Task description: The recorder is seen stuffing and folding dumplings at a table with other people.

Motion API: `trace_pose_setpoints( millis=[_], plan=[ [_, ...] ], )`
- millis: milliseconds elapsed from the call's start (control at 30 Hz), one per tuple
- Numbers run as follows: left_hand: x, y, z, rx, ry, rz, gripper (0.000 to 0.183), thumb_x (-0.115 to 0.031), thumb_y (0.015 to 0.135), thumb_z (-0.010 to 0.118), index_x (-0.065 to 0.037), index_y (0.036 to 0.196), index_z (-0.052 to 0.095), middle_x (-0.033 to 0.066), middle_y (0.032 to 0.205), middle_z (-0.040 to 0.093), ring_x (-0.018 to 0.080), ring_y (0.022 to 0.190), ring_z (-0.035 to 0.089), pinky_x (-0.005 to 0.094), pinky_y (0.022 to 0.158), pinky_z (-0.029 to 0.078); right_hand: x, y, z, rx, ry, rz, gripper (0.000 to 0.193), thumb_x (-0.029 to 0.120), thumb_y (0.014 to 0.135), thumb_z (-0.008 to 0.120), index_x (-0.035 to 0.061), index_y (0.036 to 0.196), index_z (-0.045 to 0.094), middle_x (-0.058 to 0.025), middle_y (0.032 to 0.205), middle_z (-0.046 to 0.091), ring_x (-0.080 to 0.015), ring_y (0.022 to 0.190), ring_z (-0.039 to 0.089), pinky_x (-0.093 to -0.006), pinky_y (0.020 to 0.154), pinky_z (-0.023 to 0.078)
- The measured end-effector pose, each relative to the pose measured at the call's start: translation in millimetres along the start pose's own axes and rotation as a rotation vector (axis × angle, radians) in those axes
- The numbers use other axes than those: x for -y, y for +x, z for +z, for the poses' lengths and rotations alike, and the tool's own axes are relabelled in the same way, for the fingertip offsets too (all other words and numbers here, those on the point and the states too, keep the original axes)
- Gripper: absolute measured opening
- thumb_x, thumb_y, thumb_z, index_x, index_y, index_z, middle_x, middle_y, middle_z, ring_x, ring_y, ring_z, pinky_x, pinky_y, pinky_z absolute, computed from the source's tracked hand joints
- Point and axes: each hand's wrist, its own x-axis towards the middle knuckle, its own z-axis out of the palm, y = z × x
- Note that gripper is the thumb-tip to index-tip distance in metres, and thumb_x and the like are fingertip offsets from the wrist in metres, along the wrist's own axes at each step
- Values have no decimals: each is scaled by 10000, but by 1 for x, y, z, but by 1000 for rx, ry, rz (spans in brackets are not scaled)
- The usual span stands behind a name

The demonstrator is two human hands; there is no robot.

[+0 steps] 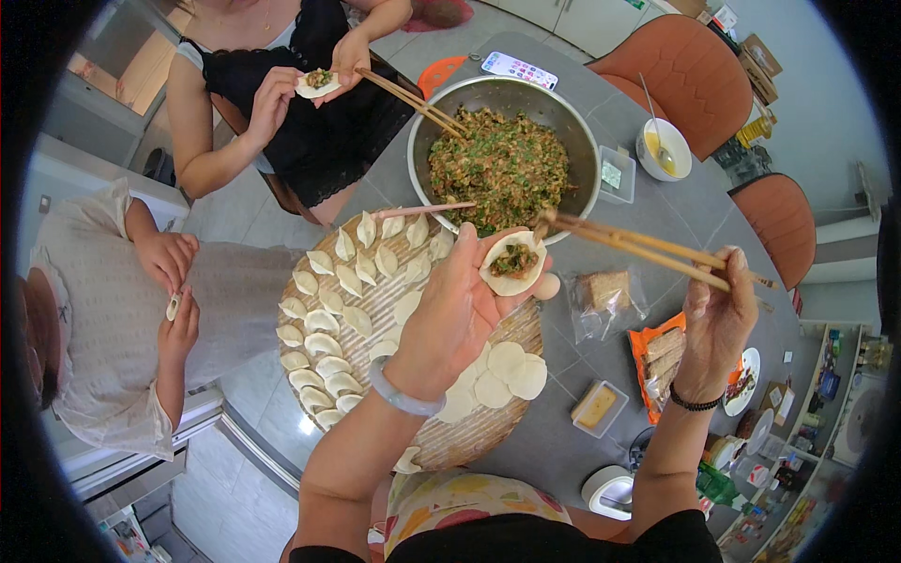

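Note:
In the middle, my left hand (449, 324) holds a round dumpling wrapper (532, 274) on its fingers, palm up. A small mound of green and brown filling (513, 261) lies on the wrapper. My right hand (718, 310) is closed around wooden chopsticks (648, 246), whose tips are at the wrapper's upper edge. Beyond my hands stands a metal basin (414, 159) of chopped filling (502, 164). Under my left arm, a round woven tray (450, 439) bears rows of folded dumplings (322, 322) and a pile of flat wrappers (508, 369); my forearm hides part of it.
Across the table, a person (272, 103) holds a filled wrapper and chopsticks; another (169, 253) at left pinches a dumpling. Around the basin are a phone (519, 69), a bowl with a spoon (663, 150) and a plastic box (616, 176). Food packages (660, 361) lie at right.

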Motion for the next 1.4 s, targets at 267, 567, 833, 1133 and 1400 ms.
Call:
trace_pose_setpoints(
  millis=[267,567,833,1133,1400],
  plan=[
    [2,3,-4,-24,13,-38,511,-373,995,244,63,1230,366,213,1216,481,328,1107,526,400,974,448,-69,71,-12,58,-637,-161,175,158,909,499,-5,929,557,-109,734,595,-146,511,548,-233,449,444],
    [-6,0,-11,-60,26,-47,514,-371,996,232,72,1220,367,200,1193,488,303,1095,530,403,992,434,1,41,-27,296,-108,118,254,172,897,507,-76,903,562,-185,694,601,-177,438,526,-251,368,426],
    [-13,-16,8,10,-31,-161,534,-369,995,236,103,1191,391,206,1187,489,386,1120,501,426,1005,420,-11,28,-15,254,-154,155,212,137,854,550,-73,850,570,-196,650,586,-182,398,499,-256,349,405],
    [-15,-25,2,24,26,-123,535,-351,998,229,113,1230,362,222,1217,476,389,1152,477,451,1009,409,-12,16,-8,202,-163,105,194,134,859,539,-56,880,570,-193,671,594,-182,403,503,-255,350,400],
    [-16,-31,5,-5,35,-132,574,-371,998,215,124,1236,384,210,1231,485,321,1158,491,420,1020,390,4,7,7,266,-122,91,186,119,854,530,-58,889,572,-211,714,605,-210,435,541,-269,371,432]
  ],
)
